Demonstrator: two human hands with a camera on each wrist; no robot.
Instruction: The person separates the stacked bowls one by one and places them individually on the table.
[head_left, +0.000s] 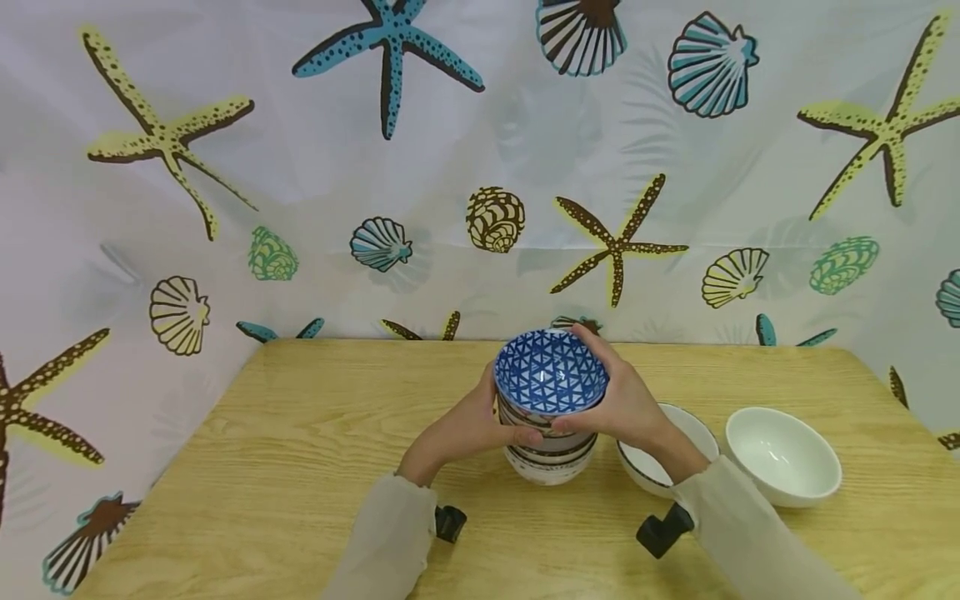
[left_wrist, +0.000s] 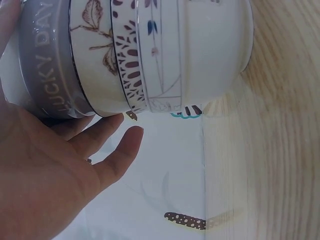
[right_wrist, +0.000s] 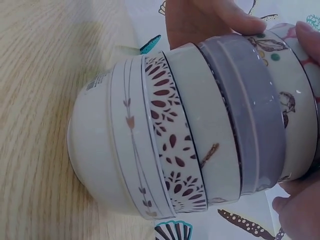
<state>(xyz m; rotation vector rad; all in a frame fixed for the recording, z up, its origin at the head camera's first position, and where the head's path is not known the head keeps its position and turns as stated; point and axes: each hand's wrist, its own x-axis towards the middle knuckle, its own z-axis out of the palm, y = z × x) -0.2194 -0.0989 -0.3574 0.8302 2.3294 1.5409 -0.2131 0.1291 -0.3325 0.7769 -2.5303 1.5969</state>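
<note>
A stack of several nested bowls (head_left: 550,472) stands upright on the table between my two hands. On top is a bowl with a blue and white triangle pattern (head_left: 551,371). My left hand (head_left: 465,425) grips the stack's left side, thumb across the front. From the right, my right hand (head_left: 626,400) holds the upper bowls, with fingers at the blue rim and the thumb in front. Below, a grey bowl (left_wrist: 47,65) reads "LUCKY DAY" in the left wrist view. Lower bowls (right_wrist: 175,150) carry brown petal and line patterns; the bottom one is close to the wood.
Right of the stack, a white bowl with a dark rim (head_left: 701,433) sits partly behind my right forearm. Farther right is a plain white bowl (head_left: 783,454). The wooden table (head_left: 300,467) backs onto a cloth (head_left: 435,167) printed with starfish and shells.
</note>
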